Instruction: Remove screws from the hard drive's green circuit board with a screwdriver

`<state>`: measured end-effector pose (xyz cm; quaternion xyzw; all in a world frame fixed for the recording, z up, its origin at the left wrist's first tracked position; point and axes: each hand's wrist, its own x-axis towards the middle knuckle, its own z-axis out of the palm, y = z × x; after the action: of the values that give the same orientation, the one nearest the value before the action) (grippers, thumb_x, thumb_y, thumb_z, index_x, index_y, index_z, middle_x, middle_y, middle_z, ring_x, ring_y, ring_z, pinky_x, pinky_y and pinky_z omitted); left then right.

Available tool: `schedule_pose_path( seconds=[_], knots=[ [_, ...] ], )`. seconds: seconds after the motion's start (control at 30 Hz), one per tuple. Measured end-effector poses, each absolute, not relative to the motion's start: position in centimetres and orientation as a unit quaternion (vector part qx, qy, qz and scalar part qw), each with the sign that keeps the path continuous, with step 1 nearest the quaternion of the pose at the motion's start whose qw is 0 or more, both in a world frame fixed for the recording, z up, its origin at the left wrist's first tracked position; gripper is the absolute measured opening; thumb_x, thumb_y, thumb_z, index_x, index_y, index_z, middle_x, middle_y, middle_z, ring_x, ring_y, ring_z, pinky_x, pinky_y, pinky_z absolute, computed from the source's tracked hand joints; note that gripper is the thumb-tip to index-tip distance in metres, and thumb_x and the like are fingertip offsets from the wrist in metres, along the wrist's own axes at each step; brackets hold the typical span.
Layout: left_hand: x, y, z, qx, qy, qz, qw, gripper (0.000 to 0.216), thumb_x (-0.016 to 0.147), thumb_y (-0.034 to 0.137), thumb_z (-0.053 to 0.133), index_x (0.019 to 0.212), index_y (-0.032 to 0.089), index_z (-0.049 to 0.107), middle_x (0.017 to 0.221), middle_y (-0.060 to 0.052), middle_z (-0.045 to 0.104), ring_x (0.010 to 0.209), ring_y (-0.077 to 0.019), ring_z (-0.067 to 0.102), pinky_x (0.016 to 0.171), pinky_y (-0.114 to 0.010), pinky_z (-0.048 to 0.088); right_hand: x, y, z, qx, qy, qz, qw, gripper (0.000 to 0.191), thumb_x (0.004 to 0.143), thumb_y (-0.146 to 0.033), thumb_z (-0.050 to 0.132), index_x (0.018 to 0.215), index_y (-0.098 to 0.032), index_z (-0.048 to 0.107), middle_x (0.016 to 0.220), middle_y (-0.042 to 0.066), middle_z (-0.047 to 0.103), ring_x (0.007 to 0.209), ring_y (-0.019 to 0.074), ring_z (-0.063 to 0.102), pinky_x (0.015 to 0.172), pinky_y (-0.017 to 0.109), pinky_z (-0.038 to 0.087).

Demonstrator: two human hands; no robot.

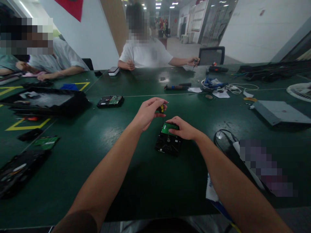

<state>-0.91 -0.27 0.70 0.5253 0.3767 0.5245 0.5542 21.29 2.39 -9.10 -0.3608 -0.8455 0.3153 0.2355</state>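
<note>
Where fingers (173,121) rest, circuitry (166,128) lies flat.

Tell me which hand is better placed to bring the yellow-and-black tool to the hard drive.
Left, probably: the left hand holds the tool near the hard drive, while the right hand touches the drive's green board and could steady it.

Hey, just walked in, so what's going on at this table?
Someone is working on a black hard drive lying on the green table. Their right hand grips its far end, thumb over the green circuit board. Their left hand, raised beside it, holds a small yellow-and-black tool, possibly a screwdriver. Across the table sits another person.
</note>
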Motion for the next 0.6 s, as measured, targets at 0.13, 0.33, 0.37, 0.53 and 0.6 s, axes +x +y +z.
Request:
schedule_pose_path(
  seconds=[0.13,0.33,0.37,0.53,0.6],
  knots=[
    [-0.78,-0.28,0.57,0.539,0.379,0.52,0.544,0.028,0.087,0.042,0.075,0.099,0.017,0.079,0.102,-0.009,0.071,0.096,-0.0194,0.066,0.071,-0.029,0.06,21.34,2.27,-9.02,-0.357,-0.846,0.317,0.238,0.045,0.094,-0.025,0.072,0.138,-0.031,0.068,0.12,0.007,0.06,0.113,0.0259,0.061,0.107,0.049,0.051],
    [-0.82,-0.23,0.53,0.542,0.381,0.517,0.542,0.029,0.087,0.042,0.074,0.103,0.017,0.076,0.103,-0.01,0.072,0.096,-0.0204,0.067,0.071,-0.031,0.061,21.3,2.17,-8.97,-0.362,-0.844,0.315,0.239,0.044,0.094,-0.025,0.072,0.137,-0.03,0.069,0.12,0.007,0.061,0.115,0.0261,0.061,0.108,0.051,0.049],
    [-0.8,-0.26,0.56,0.535,0.381,0.516,0.55,0.028,0.088,0.041,0.073,0.102,0.017,0.074,0.098,-0.009,0.072,0.094,-0.0209,0.068,0.071,-0.032,0.061,21.29,2.18,-8.99,-0.364,-0.844,0.315,0.238,0.044,0.094,-0.025,0.072,0.137,-0.03,0.068,0.12,0.007,0.061,0.115,0.026,0.061,0.109,0.051,0.049],
    [-0.66,-0.31,0.68,0.506,0.379,0.529,0.566,0.017,0.087,0.035,0.068,0.091,0.018,0.065,0.093,-0.009,0.073,0.092,-0.0224,0.07,0.068,-0.033,0.06,21.31,2.28,-9.17,-0.37,-0.843,0.314,0.232,0.044,0.094,-0.026,0.072,0.138,-0.03,0.068,0.122,0.008,0.06,0.117,0.0263,0.06,0.109,0.051,0.049],
    [-0.85,-0.13,0.63,0.524,0.393,0.531,0.537,0.016,0.086,0.033,0.064,0.085,0.017,0.069,0.094,-0.01,0.071,0.091,-0.0216,0.067,0.065,-0.029,0.057,21.34,2.33,-9.23,-0.371,-0.843,0.316,0.228,0.043,0.095,-0.027,0.071,0.138,-0.03,0.067,0.124,0.008,0.06,0.118,0.0266,0.06,0.109,0.051,0.05]
  ],
)
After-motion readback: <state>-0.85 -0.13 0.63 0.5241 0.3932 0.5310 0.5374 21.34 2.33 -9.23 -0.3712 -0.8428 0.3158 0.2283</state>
